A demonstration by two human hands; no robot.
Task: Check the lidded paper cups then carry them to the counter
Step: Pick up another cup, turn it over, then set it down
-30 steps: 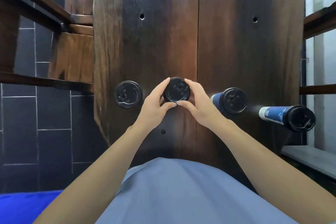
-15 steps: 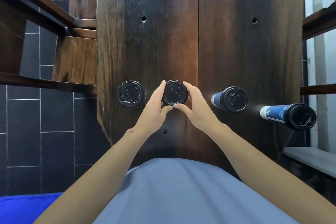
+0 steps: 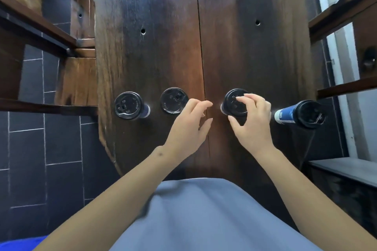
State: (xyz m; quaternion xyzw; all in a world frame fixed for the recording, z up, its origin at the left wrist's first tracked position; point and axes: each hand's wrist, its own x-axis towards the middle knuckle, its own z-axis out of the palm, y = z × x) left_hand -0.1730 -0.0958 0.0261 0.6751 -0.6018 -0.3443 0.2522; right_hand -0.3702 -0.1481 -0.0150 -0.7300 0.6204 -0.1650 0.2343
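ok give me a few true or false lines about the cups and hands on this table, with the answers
1. Four lidded cups stand in a row on the wooden table. True.
2. The right hand is at the third cup from the left, fingers over its lid. True.
3. The left hand grips the second cup. False: it holds nothing, fingers loose, beside that cup.
4. The rightmost cup has a white lid. False: its lid is black, its side blue.
5. The leftmost cup is untouched by either hand. True.
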